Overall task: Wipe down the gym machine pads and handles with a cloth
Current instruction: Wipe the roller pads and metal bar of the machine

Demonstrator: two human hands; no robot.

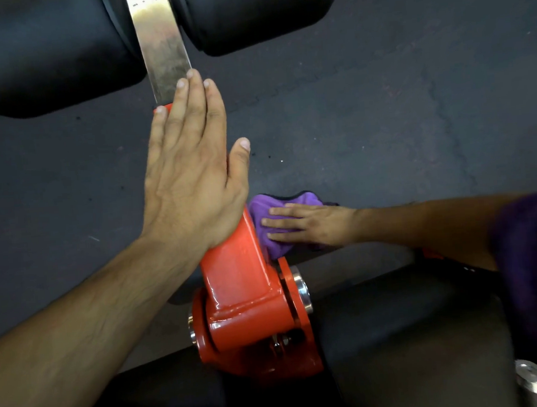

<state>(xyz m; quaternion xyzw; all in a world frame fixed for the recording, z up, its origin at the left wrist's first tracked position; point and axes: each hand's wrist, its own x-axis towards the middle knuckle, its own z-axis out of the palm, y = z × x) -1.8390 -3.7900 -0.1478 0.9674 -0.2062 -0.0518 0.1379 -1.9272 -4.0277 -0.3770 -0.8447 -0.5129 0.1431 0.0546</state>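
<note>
Dark gym floor point(382, 116) is seen under everything. Nearest, a black seat pad point(397, 337) is crossed by the orange arm point(244, 287) (shiny, with silver bolts). The purple cloth point(269, 232) is pressed flat beside it by the right hand point(310, 226). The left hand point(188, 170) is laid flat on the arm. Farther off, two black roller pads point(44, 53) are joined by a metal bar point(160, 42).

roller pads point(44, 53): cut by top edge | cloth point(262, 208): partly under right hand point(306, 224)
</note>
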